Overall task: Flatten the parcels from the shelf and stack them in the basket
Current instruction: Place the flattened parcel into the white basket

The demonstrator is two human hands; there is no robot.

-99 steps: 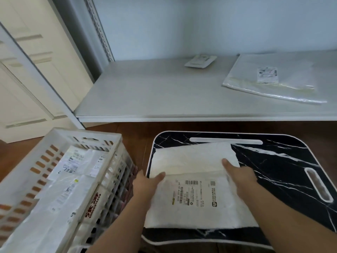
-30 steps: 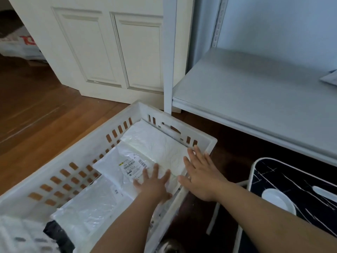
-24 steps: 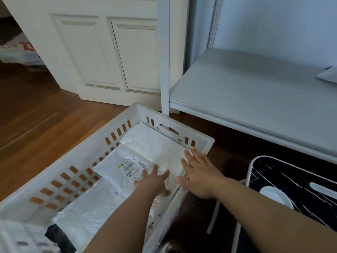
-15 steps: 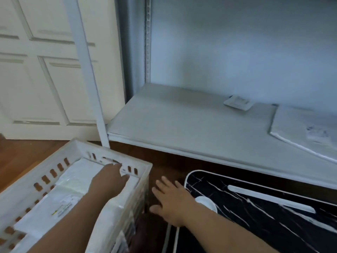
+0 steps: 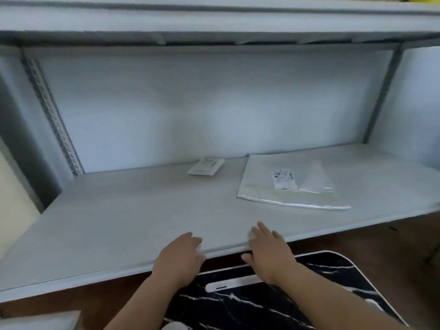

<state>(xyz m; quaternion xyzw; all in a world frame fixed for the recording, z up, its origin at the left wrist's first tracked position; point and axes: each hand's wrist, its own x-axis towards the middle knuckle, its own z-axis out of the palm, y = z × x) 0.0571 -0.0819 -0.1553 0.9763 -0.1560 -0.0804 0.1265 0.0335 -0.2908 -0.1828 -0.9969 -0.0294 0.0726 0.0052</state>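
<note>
both hands have left the basket and now reach over the shelf (image 5: 119, 225) edge, left hand (image 5: 181, 257) seemingly loosely curled, right hand (image 5: 270, 252) fingers spread, holding nothing. large parcel (image 5: 285, 182) and small parcel (image 5: 206, 166) remain on the shelf, unflattened.

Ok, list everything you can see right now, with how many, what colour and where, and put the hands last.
shelf: one, pale grey, across the middle of the view, with an upper board above it.
large flat parcel: one, white plastic with a label, on the shelf to the right.
small parcel: one, white, on the shelf near the back wall.
lap tray: one, black marble pattern with white edge, on the floor below the shelf.
floor: brown wood, under the shelf.
left hand: one, empty, at the shelf's front edge.
right hand: one, empty, fingers straight, over the shelf's front edge.
</note>
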